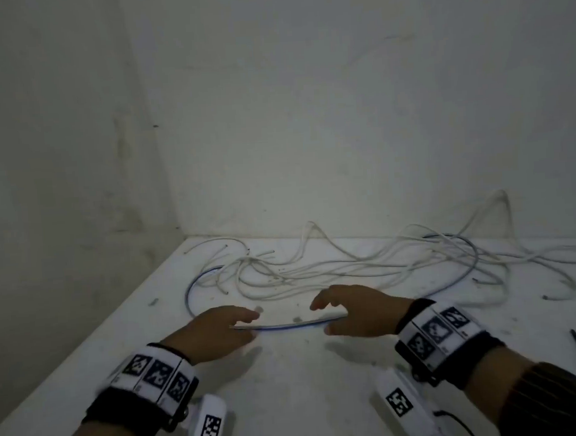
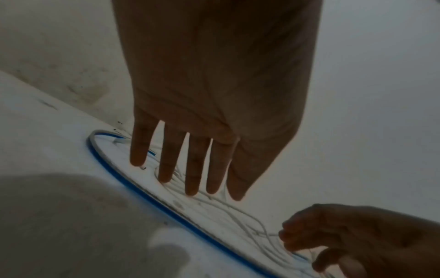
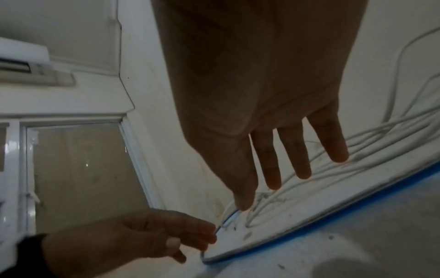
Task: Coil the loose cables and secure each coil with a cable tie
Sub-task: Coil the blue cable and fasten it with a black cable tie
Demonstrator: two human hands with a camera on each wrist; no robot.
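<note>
Between the two grips, left hand (image 1: pixel 224 326) and right hand (image 1: pixel 356 309) are hovering with fingers apart over the blue cable (image 1: pixel 286 325), starting its coiling; closing on it is coming next.

Air conditioner (image 3: pixel 23 56) above window (image 3: pixel 78 169)

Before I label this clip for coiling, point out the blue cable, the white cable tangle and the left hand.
blue cable (image 1: pixel 288 326): head view, on the stretch spanning between the two hands.
white cable tangle (image 1: pixel 350 268): head view, on strands in the middle of the pile.
left hand (image 1: pixel 216 330): head view, on its back.
</note>
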